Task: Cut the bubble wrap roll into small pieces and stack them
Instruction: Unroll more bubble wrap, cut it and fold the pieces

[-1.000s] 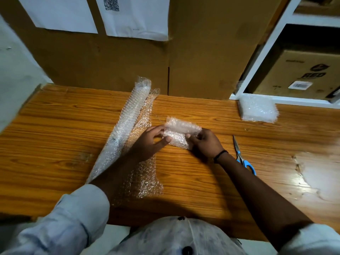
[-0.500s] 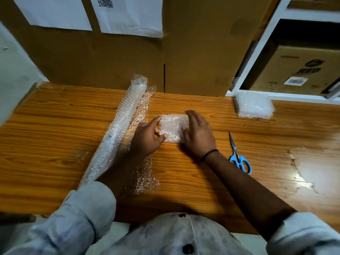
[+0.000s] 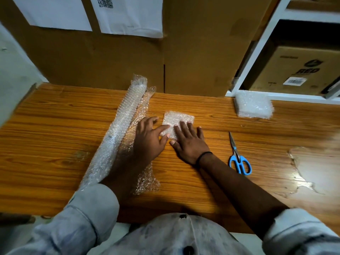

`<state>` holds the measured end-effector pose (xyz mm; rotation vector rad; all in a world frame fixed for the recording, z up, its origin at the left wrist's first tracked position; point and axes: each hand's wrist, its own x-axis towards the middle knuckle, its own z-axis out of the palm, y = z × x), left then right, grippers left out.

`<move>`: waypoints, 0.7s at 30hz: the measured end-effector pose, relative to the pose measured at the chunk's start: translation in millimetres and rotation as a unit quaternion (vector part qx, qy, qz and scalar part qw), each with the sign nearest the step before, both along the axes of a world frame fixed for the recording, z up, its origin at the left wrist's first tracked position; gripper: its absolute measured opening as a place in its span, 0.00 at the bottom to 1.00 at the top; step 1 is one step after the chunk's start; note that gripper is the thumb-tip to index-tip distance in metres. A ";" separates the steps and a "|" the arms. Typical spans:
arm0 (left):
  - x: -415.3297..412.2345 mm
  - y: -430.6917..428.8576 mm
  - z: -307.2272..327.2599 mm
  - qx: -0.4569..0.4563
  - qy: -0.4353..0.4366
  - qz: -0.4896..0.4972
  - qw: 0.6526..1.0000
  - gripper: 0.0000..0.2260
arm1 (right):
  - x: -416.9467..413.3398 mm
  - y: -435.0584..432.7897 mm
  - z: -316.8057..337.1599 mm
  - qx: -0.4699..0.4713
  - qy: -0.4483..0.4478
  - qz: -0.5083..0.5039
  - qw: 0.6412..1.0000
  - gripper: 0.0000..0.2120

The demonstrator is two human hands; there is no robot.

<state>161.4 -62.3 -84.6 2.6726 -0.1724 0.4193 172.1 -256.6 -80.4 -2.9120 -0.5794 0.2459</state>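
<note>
Both hands are down flat on the bench [image 3: 55,144], and between them is the small bubble wrap piece [image 3: 177,117]. It lies in the middle of the bench, nearer the far edge than the near one. The left hand [image 3: 149,137] has a wide grip: its fingers are spread and straight, with one fingertip pressing the piece's left side. The right hand [image 3: 189,142] also has a flat, open grip, and its straight fingers press the near right part of the piece. Nothing is pinched or curled round. The plastic is clear, so it's hard to say whether the piece is one layer or folded double.

To the left, the bubble wrap roll [image 3: 121,129] runs on a slant from the far edge down toward the near left edge. Its loose sheet [image 3: 147,181] is spread out beside it and passes under the left forearm.

At the far edge toward the right, the stack of cut pieces [image 3: 253,106] sits just beside the foot of a white shelf frame [image 3: 257,52], well apart from the hands. The scissors [image 3: 239,159] have blue handles. They lie near the right wrist, blades together and tips pointing at the far edge, and neither hand touches them. There's a black band [image 3: 203,157] on the right wrist.

Cardboard boxes [image 3: 193,52] stand along the far edge, with paper sheets [image 3: 128,13] stuck on them.
</note>
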 end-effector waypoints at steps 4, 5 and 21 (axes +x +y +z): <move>4.3 -3.8 -1.3 0.019 0.055 0.002 0.998 0.14 | 2.2 -5.7 6.1 0.070 -0.026 -0.022 0.997 0.33; 5.7 -4.3 0.7 0.022 0.063 0.001 0.998 0.15 | 3.2 -7.4 7.2 0.088 -0.031 -0.029 0.995 0.31; 11.9 -1.5 16.0 -0.047 0.078 -0.008 0.996 0.19 | 53.5 4.5 34.0 0.114 0.084 -0.218 0.966 0.13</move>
